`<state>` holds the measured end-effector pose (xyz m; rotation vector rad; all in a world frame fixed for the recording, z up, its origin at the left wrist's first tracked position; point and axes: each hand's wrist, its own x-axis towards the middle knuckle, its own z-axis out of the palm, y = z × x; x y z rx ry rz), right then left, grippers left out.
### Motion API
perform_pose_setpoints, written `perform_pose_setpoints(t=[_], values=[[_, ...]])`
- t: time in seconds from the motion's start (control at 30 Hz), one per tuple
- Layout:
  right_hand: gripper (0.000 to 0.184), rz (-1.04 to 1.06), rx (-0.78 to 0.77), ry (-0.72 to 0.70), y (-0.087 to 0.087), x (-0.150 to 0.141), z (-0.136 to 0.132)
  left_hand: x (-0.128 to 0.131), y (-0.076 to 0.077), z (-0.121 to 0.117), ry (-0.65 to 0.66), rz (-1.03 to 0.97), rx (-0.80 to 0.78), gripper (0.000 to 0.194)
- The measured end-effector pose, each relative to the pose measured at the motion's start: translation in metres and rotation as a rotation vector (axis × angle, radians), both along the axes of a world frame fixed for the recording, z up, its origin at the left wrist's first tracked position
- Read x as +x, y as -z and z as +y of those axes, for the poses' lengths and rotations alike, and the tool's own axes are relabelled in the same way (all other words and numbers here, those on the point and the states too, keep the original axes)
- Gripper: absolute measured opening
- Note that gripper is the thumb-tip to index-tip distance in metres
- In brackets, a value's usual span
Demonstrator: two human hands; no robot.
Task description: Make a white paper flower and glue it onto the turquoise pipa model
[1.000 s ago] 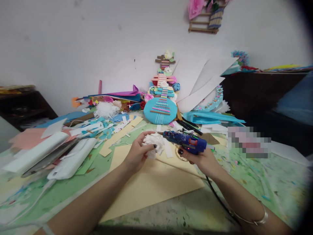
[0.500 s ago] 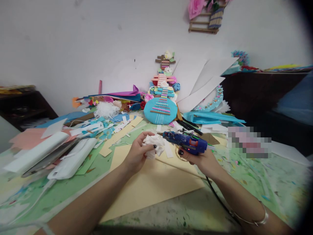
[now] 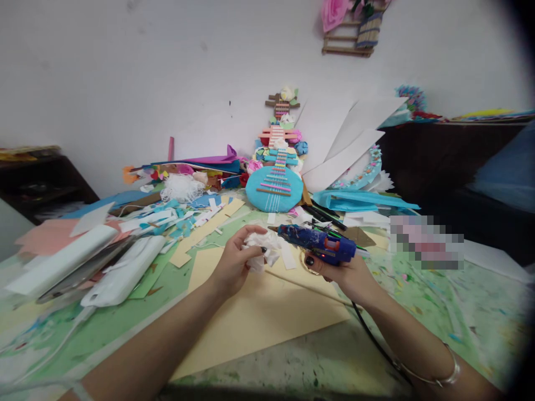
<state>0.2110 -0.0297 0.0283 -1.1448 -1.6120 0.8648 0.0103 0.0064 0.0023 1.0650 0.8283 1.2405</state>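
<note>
White paper flower (image 3: 271, 245) sits pinched in the left hand (image 3: 233, 262); the right hand (image 3: 349, 277) grips a blue glue gun (image 3: 313, 240), its nozzle (image 3: 273, 229) just beside the flower.

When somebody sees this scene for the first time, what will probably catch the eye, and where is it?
Probably the turquoise lute-shaped craft, upright at the back of the table, near the middle. Then the blue glue gun in the right hand, its nozzle toward the crumpled white paper in the left hand. A pink flower stands out high on the wall, right of centre.
</note>
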Motion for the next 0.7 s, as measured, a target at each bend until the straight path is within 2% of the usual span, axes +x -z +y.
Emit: perform_pose_setpoints(t=[0.3, 0.7], values=[[0.026, 0.050, -0.030, -0.007, -0.0018, -0.0011, -0.0013, -0.0009, 0.0004, -0.0004, 0.015, -0.017, -0.001, 0.030], [0.032, 0.074, -0.029, 0.006, -0.0045, -0.0024, -0.0034, -0.0040, 0.0008, 0.0017, 0.026, -0.187, -0.049, 0.019]])
